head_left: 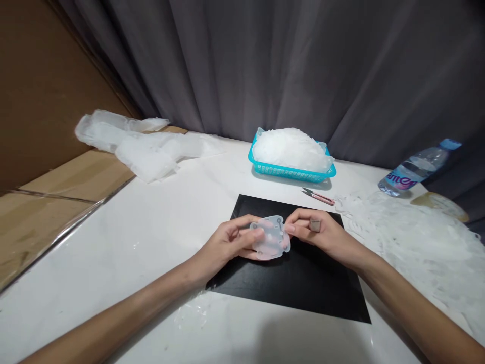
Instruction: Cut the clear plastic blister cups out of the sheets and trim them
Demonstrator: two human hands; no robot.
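Between the thumb and fingers of my left hand (237, 240) is a thin, translucent white plastic piece (270, 245) with a wavy outline and small holes and slots. It is held above a black mat (288, 293), and my fingers show through it. At its right edge, the thumb and index finger of my right hand (308, 227) are closed in a pinch on the rim. A small grey-brown square patch (314, 225) sits on a finger of that hand; I cannot tell what it is. Thread snips (320, 197) with pink handles lie just beyond the mat.
A blue basket (291, 173) heaped with white translucent pieces stands at the back. More translucent sheets (151, 149) lie at the left by cardboard (79, 174). A spread pile of clear pieces (420, 242) covers the right side, near a water bottle (419, 169). A grey curtain (242, 65) hangs behind.
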